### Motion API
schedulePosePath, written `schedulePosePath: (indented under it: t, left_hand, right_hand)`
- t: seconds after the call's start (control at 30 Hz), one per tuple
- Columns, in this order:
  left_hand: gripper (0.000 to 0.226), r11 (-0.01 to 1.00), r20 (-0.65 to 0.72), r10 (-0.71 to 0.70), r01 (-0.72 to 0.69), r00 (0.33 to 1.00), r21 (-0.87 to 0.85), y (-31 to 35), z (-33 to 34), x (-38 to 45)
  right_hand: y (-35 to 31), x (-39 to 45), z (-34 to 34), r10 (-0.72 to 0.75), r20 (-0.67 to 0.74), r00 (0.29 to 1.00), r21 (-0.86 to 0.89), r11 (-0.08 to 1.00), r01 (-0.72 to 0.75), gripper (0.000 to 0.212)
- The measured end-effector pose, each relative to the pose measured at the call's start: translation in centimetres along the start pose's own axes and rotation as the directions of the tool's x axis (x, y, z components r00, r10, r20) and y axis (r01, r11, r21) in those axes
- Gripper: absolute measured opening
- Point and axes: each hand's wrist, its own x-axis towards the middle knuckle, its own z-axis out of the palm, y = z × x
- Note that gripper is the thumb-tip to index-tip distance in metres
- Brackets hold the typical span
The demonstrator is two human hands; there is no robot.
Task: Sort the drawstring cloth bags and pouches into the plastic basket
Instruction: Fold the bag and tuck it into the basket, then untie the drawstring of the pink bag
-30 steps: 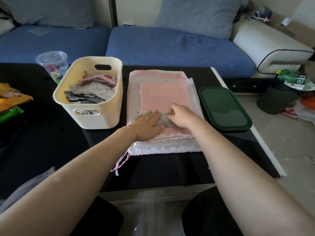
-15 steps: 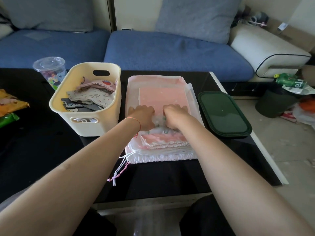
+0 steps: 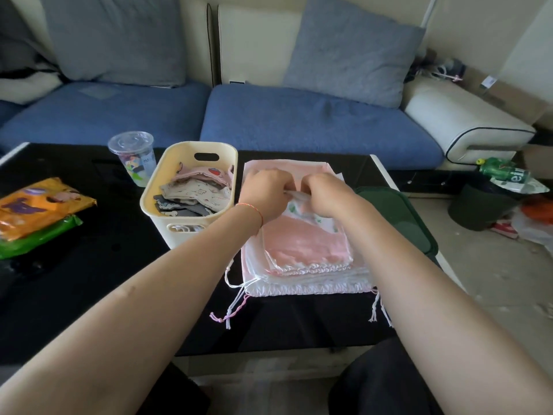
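From the head view, we have both hands on a small white pouch with a green print (image 3: pixel 302 212), which lies on top of the stack of pink and white drawstring bags (image 3: pixel 305 250) on the black desk (image 3: pixel 89 280). Our left hand (image 3: pixel 266 194) and right hand (image 3: pixel 321 193) sit close together, fingers curled and pinching the pouch's far edge; we cannot tell how much cloth each pinch holds, since the knuckles hide the fingertips.

The cream plastic basket (image 3: pixel 167 232) stands just beside the stack on our left, already holding several folded printed pouches (image 3: pixel 194 193).

To do this step well, we judge we should take only the top pouch, so the pink bag beneath stays flat. Lifting slowly and letting the near end peel away would show early if a second layer clings. We should keep its cords gathered, because loose drawstrings (image 3: pixel 233 307) trail off the stack's near corners and could snag. Then we carry it left, over the basket rim, and lay it flat on the pouches inside.
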Motion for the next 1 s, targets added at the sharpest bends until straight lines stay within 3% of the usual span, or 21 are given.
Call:
schedulePosePath:
  t: [0.1, 0.17, 0.3, 0.43, 0.53, 0.77, 0.9, 1.0]
  left_hand:
    - [0.017, 0.965, -0.217, 0.198, -0.151, 0.956, 0.214, -1.3, -3.8, 0.0]
    - [0.020, 0.932, -0.293, 0.270, -0.173, 0.917, 0.318, -2.8, -5.7, -0.3]
    - [0.021, 0.943, -0.235, 0.148, -0.065, 0.961, 0.327, -7.5, -8.8, -2.7]
    - [0.031, 0.963, -0.160, -0.021, 0.063, 0.987, 0.264, -11.1, -9.2, -5.3]
    - [0.046, 0.934, -0.029, -0.114, 0.117, 0.993, 0.337, -12.4, -9.3, -5.5]
    - [0.043, 0.856, 0.086, -0.149, 0.084, 0.985, 0.510, -14.2, -7.7, -4.3]
    - [0.029, 0.775, 0.271, -0.212, -0.008, 0.939, 0.632, -14.9, -6.3, -3.1]
    - [0.033, 0.886, 0.354, -0.175, -0.010, 0.919, 0.464, -15.6, -5.8, -2.3]
  right_hand:
    - [-3.0, 0.1, -2.6, -0.035, -0.231, 0.972, -0.038, 0.999, 0.027, 0.012]
    - [-5.1, 0.3, -3.3, -0.093, -0.343, 0.935, -0.098, 0.993, 0.062, 0.014]
    - [-11.3, 1.3, -2.6, -0.228, -0.372, 0.900, -0.223, 0.963, 0.152, 0.025]
    - [-15.8, 2.7, -0.7, -0.231, -0.333, 0.914, -0.266, 0.953, 0.144, 0.029]
    - [-17.3, 3.6, 0.3, -0.239, -0.282, 0.929, -0.292, 0.944, 0.154, 0.030]
    - [-18.0, 4.7, 1.8, -0.254, -0.198, 0.947, -0.310, 0.933, 0.185, 0.031]
    - [-18.4, 5.6, 2.6, -0.182, -0.014, 0.983, -0.279, 0.945, 0.171, 0.035]
    - [-18.8, 5.6, 2.7, -0.147, 0.145, 0.978, -0.262, 0.948, 0.181, 0.039]
